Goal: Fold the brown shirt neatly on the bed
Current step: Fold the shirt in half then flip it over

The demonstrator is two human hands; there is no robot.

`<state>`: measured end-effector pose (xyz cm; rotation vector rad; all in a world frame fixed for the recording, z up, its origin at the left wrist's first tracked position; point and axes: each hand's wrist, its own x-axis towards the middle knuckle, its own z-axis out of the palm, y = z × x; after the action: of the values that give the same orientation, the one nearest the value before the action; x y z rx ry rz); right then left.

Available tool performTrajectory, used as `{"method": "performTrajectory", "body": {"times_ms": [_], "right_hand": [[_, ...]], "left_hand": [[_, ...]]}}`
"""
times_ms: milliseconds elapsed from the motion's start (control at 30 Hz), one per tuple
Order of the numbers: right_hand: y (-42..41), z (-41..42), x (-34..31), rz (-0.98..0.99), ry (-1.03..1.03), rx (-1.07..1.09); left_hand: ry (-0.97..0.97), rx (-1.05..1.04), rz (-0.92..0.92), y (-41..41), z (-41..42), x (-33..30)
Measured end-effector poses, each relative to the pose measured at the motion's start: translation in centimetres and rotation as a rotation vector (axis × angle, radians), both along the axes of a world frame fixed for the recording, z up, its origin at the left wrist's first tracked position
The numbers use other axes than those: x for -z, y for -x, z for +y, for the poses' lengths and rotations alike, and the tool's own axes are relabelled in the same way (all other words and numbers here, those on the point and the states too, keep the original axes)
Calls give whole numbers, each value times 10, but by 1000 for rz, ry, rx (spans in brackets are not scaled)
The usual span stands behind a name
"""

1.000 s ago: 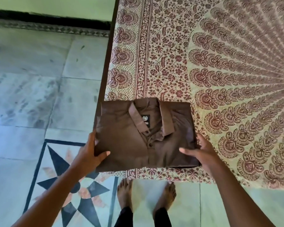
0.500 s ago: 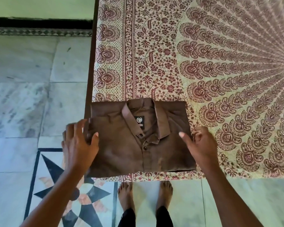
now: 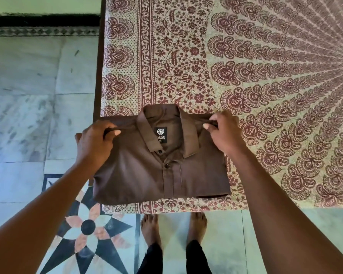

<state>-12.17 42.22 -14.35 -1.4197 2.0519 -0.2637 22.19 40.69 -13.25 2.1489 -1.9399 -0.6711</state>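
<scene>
The brown shirt [image 3: 147, 175] lies folded into a rectangle at the near left corner of the bed [image 3: 246, 76], collar up and label showing. Its left edge hangs slightly past the bed's side. My left hand [image 3: 95, 143] pinches the shirt's left shoulder between thumb and fingers. My right hand [image 3: 223, 133] pinches the right shoulder the same way. Both hands sit at the top corners, beside the collar.
The bed carries a cream and maroon patterned sheet [image 3: 166, 56]. Marble floor [image 3: 28, 95] with a black star inlay [image 3: 87, 228] lies to the left and in front. My bare feet [image 3: 172, 230] stand at the bed's near edge.
Both hands have moved from the shirt's lower sides up to its shoulders and closed on the fabric. The view has shifted a little.
</scene>
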Motion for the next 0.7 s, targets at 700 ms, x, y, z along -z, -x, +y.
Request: {"method": "performTrajectory", "body": {"times_ms": [700], "right_hand": [[-76,80,15,236,364,44]], "left_hand": [[162,271,-280,28,57,23]]}}
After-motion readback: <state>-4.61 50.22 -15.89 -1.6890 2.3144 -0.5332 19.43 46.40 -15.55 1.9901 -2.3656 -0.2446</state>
